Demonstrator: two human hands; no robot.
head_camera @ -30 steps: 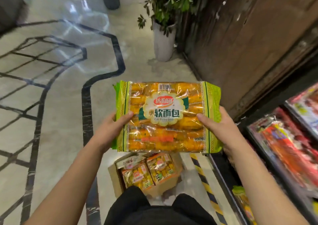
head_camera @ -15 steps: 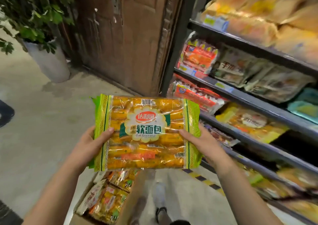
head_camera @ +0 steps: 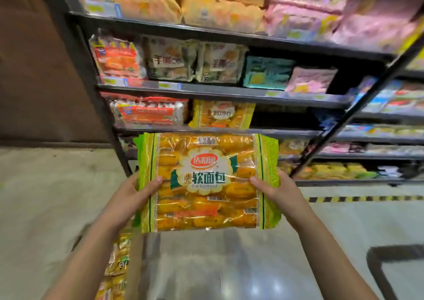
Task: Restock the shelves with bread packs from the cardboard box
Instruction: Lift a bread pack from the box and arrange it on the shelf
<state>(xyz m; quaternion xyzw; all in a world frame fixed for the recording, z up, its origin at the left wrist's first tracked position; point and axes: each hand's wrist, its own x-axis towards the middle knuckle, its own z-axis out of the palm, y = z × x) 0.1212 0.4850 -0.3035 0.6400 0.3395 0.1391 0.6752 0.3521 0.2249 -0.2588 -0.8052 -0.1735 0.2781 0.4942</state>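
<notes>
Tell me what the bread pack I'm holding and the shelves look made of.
The bread pack looks like thin glossy plastic film, clear in the middle, printed green at the ends; it shows glare and crinkles. The shelves are probably dark painted metal: thin edges, dull sheen.

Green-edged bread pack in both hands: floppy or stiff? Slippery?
Probably semi-floppy: the bread pack is thin film over rows of small rolls, and the left hand and right hand grip opposite sides. Likely light for its bulk, being bread. The glossy film shows glare, so it may be slippery.
</notes>
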